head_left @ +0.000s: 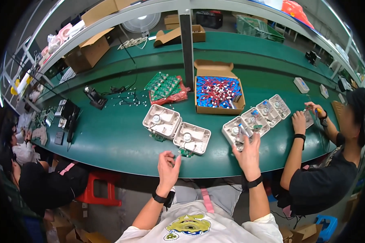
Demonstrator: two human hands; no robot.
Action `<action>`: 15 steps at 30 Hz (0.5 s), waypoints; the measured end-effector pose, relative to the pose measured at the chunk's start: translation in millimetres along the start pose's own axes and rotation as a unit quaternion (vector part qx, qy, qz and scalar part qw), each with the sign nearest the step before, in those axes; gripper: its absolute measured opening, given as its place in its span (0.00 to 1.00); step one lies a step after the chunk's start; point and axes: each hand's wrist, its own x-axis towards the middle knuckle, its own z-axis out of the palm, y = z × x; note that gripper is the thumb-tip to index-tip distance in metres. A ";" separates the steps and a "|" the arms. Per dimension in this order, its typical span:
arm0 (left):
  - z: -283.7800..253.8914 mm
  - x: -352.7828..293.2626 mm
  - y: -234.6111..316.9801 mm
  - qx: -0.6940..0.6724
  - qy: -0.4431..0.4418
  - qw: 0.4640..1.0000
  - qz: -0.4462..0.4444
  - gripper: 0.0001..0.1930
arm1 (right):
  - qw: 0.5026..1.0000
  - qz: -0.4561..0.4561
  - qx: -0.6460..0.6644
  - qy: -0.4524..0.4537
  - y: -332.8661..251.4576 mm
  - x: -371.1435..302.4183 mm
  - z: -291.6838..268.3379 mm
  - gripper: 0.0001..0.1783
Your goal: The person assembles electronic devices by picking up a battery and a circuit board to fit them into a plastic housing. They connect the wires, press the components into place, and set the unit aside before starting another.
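My left hand (168,169) hovers over the table's front edge, fingers loosely bent and apart, holding nothing. Closest to it is a green circuit board (185,152) sticking out from under a white plastic housing (202,137) with a round speaker-like part inside. A second such housing (161,110) stands against it at the upper left. My right hand (249,158) has its thumb and fingers around the near corner of another white housing (228,130); wires and a blue cell show inside. Behind that one, several similar housings (280,106) form a slanting row.
An open cardboard box (221,109) holds blue cells with red wires. Left of it, green circuit boards (164,87) lie on red bubble wrap (176,97). A co-worker (312,170) handles a part at the right; another person (48,182) sits left. A metal post (186,48) rises behind.
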 end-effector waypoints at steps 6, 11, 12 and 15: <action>12.8 18.8 2.1 0.093 -0.041 0.994 0.038 0.22 | 0.995 0.046 -0.067 0.056 -11.2 10.1 -9.5 0.35; 20.0 23.1 -5.5 0.057 -0.046 0.997 0.004 0.20 | 0.998 -0.021 0.051 0.017 -60.8 -0.2 -24.7 0.34; 21.5 23.4 -8.9 0.057 -0.046 0.997 0.005 0.20 | 0.988 -0.070 0.130 -0.049 -71.3 4.2 -17.9 0.34; 22.6 22.6 -17.6 -0.038 -0.054 0.997 -0.044 0.18 | 0.962 -0.152 0.185 -0.132 -100.2 9.1 -4.3 0.33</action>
